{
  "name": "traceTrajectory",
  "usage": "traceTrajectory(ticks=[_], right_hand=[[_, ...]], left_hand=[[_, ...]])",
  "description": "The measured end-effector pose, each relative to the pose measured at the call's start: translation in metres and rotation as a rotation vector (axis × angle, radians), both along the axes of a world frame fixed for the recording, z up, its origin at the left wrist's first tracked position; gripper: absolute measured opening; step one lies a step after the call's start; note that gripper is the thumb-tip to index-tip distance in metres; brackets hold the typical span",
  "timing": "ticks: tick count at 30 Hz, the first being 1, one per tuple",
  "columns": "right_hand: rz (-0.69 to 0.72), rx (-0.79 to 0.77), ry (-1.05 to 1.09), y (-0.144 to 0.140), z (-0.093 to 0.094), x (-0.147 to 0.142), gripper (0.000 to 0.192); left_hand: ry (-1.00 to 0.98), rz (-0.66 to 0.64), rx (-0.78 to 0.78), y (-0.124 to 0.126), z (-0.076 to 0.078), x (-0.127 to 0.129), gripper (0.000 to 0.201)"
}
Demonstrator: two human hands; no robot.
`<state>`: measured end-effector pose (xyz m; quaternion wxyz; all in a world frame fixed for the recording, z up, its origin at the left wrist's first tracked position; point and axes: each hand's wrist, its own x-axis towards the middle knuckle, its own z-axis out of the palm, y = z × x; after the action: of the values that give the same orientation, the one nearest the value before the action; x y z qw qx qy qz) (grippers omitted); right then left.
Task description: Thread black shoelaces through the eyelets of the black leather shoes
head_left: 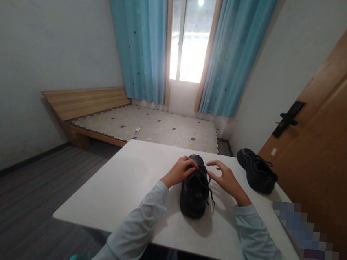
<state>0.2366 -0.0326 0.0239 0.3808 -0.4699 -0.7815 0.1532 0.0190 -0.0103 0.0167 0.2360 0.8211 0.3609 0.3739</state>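
A black lace-up shoe (193, 201) stands on the white table (102, 192), its toe pointing away from me. My left hand (181, 171) reaches over the shoe's left side, with thumb and fingers closed in a pinch at the shoelace (202, 171). The exact grip is partly hidden against the dark upper. On the other side, my right hand (225, 179) is held with thumb and fingers apart, close to the laces. Loose lace ends hang down the shoe's right side.
A second black shoe (258, 173) sits at the table's right edge, near the wooden door (328, 141). Beyond the table is a bed (161, 125) with a small white object (137, 130) on its mattress. Blue curtains (145, 41) flank a bright window (194, 46).
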Motion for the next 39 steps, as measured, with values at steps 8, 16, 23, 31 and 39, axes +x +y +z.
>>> traceTrajectory(ticks=[8,16,23,31,39], right_hand=[[0.186,-0.098,0.011,-0.007,0.003,-0.006,0.045],[0.223,-0.127,0.002,-0.005,-0.005,-0.006,0.052],[0.222,-0.136,0.006,-0.005,-0.005,-0.007,0.052],[0.215,-0.157,0.003,-0.005,-0.004,-0.007,0.052],[0.203,-0.179,-0.010,-0.006,-0.001,-0.009,0.053]], left_hand=[[-0.095,0.047,-0.086,0.002,0.002,-0.006,0.016],[-0.033,0.039,-0.112,0.002,0.002,-0.006,0.022],[-0.050,0.034,-0.145,0.000,0.003,-0.004,0.020],[-0.071,0.051,-0.122,-0.002,-0.001,0.002,0.014],[-0.102,0.082,-0.122,-0.006,0.001,0.007,0.009]])
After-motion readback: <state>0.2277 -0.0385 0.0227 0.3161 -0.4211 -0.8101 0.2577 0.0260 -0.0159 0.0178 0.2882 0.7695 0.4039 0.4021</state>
